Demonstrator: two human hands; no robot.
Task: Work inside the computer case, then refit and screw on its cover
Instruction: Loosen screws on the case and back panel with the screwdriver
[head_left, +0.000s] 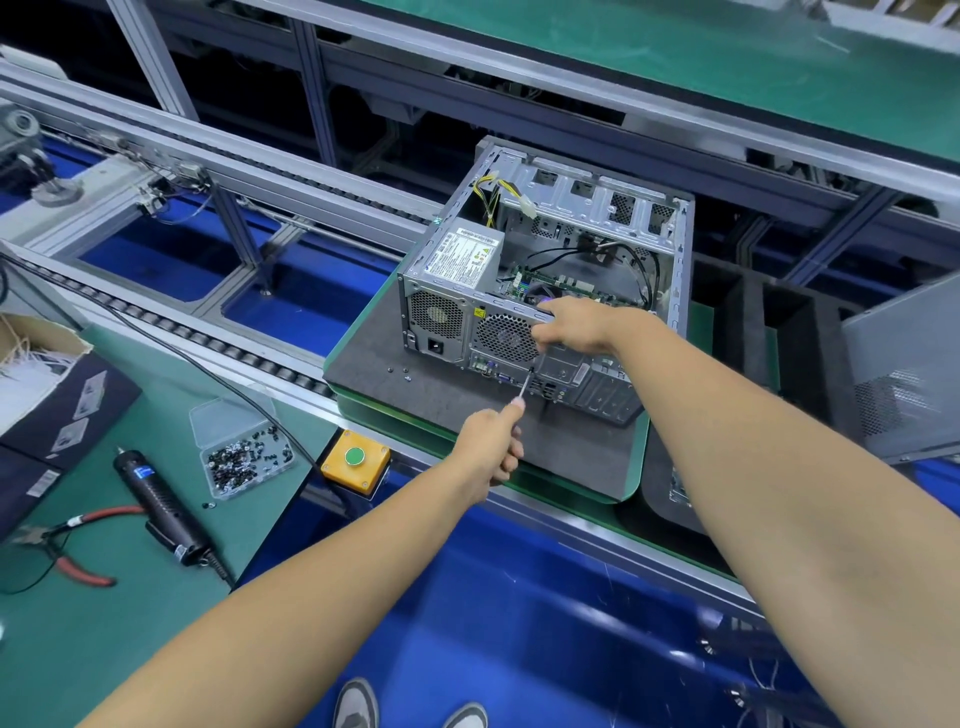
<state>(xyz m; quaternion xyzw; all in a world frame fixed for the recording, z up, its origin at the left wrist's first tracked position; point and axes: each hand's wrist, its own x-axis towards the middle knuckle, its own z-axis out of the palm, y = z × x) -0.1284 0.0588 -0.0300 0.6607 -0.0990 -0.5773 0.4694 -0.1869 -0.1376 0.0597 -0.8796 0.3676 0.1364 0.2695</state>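
Gripping screwdriver (525, 385), left hand (491, 447) fisted; right hand (574, 326) curled over computer case (545, 270) rear edge.

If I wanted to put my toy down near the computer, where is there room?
On the grey foam mat, the strip left of the computer case is mostly bare, with a few loose screws. The mat's near right corner looks free too. Directly behind the case it is crowded: the left hand holds a screwdriver there and the right hand grips the case.
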